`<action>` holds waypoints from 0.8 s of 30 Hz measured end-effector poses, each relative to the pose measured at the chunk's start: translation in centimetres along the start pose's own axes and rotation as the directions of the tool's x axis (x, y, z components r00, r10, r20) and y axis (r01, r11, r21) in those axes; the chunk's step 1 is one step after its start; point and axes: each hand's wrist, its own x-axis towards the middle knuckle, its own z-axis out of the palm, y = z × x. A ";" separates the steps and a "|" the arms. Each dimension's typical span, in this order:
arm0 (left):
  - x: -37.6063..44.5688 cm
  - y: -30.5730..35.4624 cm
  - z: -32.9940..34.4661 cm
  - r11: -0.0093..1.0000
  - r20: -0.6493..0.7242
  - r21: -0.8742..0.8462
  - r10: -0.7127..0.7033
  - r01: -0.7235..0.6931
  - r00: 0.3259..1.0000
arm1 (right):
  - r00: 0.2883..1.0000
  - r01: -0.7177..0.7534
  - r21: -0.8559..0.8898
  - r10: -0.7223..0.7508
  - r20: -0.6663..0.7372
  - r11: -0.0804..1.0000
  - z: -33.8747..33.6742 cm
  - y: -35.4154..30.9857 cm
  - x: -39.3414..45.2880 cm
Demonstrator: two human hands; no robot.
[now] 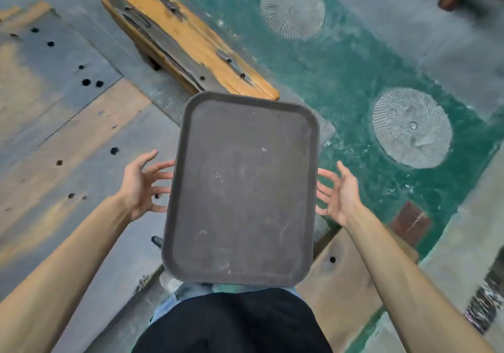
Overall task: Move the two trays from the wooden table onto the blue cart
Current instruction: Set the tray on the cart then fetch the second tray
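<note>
One dark grey rectangular tray fills the middle of the view, lengthwise away from me, its near end over my lap. My left hand is at its left rim and my right hand at its right rim. On both hands the fingers are spread and run under the tray's edges, with the thumbs lifted clear. The tray looks raised off the worn wooden table and carried on my fingers. A second tray and the blue cart are out of view.
A worn orange-painted wooden bench stands just beyond the tray's far end. To the right is green floor with two round grates. Another plank lies under my right forearm.
</note>
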 end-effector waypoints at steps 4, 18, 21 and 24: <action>2.7 5.1 8.5 0.995 0.077 0.104 0.002 -0.010 0.997 | 0.994 0.033 0.124 -0.020 -0.107 0.992 -6.0 -3.8 0.2; 8.6 20.6 35.3 0.891 0.332 0.449 -0.102 -0.062 0.938 | 0.947 0.142 0.449 0.010 -0.320 0.882 -21.3 -13.2 -0.2; 10.7 23.5 41.5 0.866 0.376 0.496 -0.146 -0.065 0.915 | 0.920 0.180 0.513 0.041 -0.390 0.839 -23.6 -16.3 0.8; 12.2 25.9 47.5 0.825 0.393 0.557 -0.158 -0.098 0.906 | 0.886 0.218 0.563 0.080 -0.457 0.797 -25.6 -18.6 1.5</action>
